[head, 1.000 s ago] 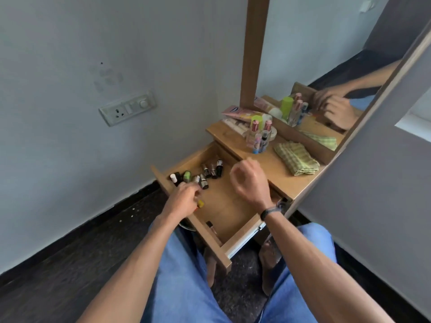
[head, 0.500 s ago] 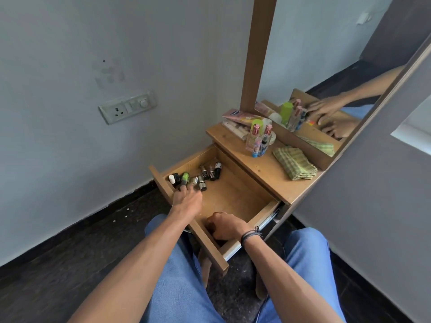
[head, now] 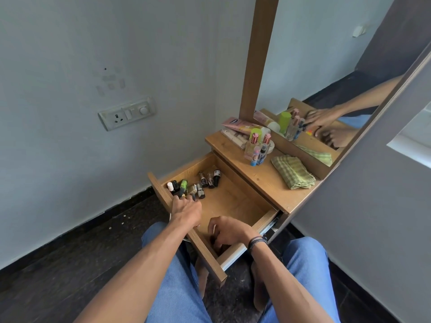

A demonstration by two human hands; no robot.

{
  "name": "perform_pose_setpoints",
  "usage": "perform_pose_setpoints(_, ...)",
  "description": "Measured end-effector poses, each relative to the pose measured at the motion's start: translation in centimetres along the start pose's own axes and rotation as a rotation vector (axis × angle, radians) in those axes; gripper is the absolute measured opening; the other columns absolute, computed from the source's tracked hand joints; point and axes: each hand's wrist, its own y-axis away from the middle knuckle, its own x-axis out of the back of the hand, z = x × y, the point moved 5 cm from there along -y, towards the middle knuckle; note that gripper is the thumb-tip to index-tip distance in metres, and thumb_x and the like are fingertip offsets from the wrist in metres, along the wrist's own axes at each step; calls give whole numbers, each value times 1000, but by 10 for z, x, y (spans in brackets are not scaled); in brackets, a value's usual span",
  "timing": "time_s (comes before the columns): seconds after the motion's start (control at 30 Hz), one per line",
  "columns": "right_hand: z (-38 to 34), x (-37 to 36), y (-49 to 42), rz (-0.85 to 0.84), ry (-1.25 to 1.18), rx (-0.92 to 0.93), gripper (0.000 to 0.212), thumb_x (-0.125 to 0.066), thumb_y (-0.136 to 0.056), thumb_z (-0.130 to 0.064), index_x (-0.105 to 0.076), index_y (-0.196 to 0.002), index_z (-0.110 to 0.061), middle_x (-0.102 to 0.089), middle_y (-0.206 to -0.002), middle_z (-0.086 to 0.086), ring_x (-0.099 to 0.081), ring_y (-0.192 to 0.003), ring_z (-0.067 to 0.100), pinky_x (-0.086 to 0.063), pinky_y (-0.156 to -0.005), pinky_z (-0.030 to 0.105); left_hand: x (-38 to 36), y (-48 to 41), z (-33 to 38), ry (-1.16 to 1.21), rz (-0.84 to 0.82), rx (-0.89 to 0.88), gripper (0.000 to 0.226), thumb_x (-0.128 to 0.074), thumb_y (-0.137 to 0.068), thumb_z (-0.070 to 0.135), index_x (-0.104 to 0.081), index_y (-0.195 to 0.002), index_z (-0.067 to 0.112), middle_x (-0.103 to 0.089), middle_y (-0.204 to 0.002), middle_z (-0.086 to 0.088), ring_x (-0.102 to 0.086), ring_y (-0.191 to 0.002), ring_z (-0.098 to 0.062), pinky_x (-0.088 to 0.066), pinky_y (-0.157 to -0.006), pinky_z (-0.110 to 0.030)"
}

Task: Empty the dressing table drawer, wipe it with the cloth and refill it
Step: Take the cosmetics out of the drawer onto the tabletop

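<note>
Shows fingers (head: 184, 199) of left hand (head: 187, 214) stretched nearly straight, tips touching small bottles (head: 200, 183) clustered in far left corner of open drawer (head: 233, 201). Shows right hand (head: 229, 231) curled downward in near corner; cannot tell whether gripping anything. Locates folded green cloth (head: 292, 172) at right edge of tabletop (head: 261, 180), beside mirror (head: 326, 66).

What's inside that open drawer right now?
Small bottles cluster along the drawer's far wall, where the left hand reaches them. The right hand covers the near corner; anything beneath it is hidden.
</note>
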Motion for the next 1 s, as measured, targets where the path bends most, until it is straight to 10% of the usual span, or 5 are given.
perform_pose_setpoints(0.37, 61, 149, 74, 1227, -463, -98, 33, -71, -83, -2, -58, -108, -19, -67, -96, -12, -65, -75, -3, -56, -68, 22, -2, -6, 1, -14, -27, 8, 55, -71, -85, 28, -53, -137, 33, -41, -153, -4, -35, -141, -31, -29, -106, -50)
perform_pose_setpoints(1.0, 98, 149, 35, 1202, -511, -170, 29, -81, -82, -12, -61, -99, -24, -69, -91, -9, -66, -85, 9, -58, -79, 28, -8, -9, 1, 106, 63, -60, 27, -72, -85, 22, -68, -110, 29, -67, -120, 5, -44, -125, -22, -42, -95, -41)
